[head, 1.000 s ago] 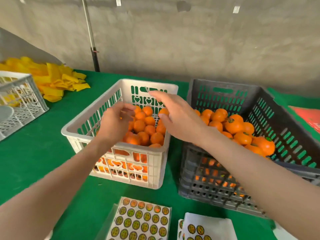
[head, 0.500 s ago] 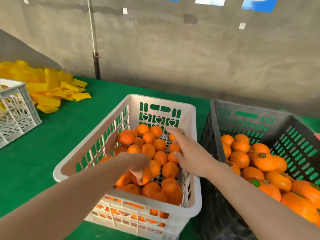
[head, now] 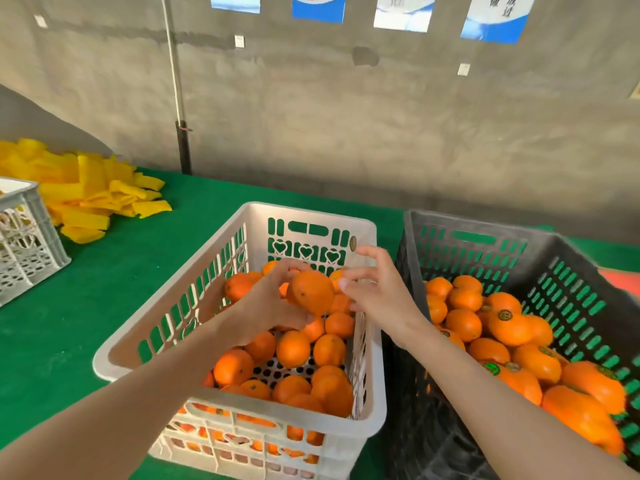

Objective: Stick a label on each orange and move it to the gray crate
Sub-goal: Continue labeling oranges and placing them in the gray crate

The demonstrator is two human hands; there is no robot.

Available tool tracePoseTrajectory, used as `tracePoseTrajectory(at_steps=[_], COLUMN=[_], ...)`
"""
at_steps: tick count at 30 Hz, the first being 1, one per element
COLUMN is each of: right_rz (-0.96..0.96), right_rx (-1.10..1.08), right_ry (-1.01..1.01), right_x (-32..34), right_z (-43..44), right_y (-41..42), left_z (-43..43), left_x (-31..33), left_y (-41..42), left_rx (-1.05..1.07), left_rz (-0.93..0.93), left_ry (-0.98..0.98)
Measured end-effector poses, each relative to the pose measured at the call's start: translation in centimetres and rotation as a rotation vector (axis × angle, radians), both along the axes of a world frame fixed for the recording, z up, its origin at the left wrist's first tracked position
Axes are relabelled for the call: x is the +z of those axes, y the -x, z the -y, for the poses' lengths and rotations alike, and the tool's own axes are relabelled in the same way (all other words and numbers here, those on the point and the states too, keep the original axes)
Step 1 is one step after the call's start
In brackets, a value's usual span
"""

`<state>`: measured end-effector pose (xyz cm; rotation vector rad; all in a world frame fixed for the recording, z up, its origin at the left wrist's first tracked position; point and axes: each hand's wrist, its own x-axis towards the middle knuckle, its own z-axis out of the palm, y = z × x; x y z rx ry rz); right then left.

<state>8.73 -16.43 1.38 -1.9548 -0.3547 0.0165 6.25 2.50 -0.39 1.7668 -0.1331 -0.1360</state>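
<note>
Green tablecloth (head: 86,289) below; my left hand (head: 270,306) curls round one orange (head: 311,294), held up for labelling; my right hand (head: 381,296), fingers spread, hovers beside it.

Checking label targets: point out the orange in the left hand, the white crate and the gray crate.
round orange (head: 311,292), head view, centre of its skin.
white plastic slotted crate (head: 311,213), head view, far rim.
dark gray plastic slotted crate (head: 485,223), head view, far rim.

Yellow pile (head: 86,199) beside small pale crate (head: 31,258), green tabletop (head: 104,278).
</note>
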Motion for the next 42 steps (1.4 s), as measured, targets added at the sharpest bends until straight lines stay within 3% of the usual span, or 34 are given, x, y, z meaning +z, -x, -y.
tracePoseTrajectory(at_steps=[3,6,9,11,13,16,22,26,34,42], right_rz=[-0.227,-0.109,0.150,0.283,0.367,0.333,0.183,0.155,0.324,0.654], right_rx=[0.076,0.097,0.117,0.135,0.149,0.181,0.065,0.013,-0.081,-0.246], right_ry=[-0.171,-0.123,-0.090,-0.038,0.010,-0.010,-0.355,-0.320,-0.216,-0.018], right_x=[1.3,2.2,2.6,2.6,2.5,3.1,3.9,3.6,3.1,2.3], right_z=[0.1,0.3,1.0,1.4,1.9,3.3,6.2,6.9,8.4,9.1], right_y=[1.3,3.1,5.3,7.0,8.2,9.7,13.0,14.6,15.7,16.3], left_z=[1.4,2.6,3.3,4.1,5.0,6.2,8.8,10.6,12.7,14.0], left_x=[0.6,0.8,1.9,2.7,3.3,3.5,3.2,3.1,3.5,4.0], left_y=[2.0,4.1,5.6,6.4,6.9,7.6,9.3,10.3,12.6,14.1], left_rx=[0.010,0.007,-0.103,-0.159,-0.090,-0.006,0.024,-0.029,-0.151,-0.116], left_rz=[0.189,0.258,0.008,-0.175,-0.323,-0.327,-0.289,-0.291,-0.228,-0.196], left_ry=[0.009,0.152,0.690,0.797,0.771,0.753,0.856,0.903,0.946,0.956])
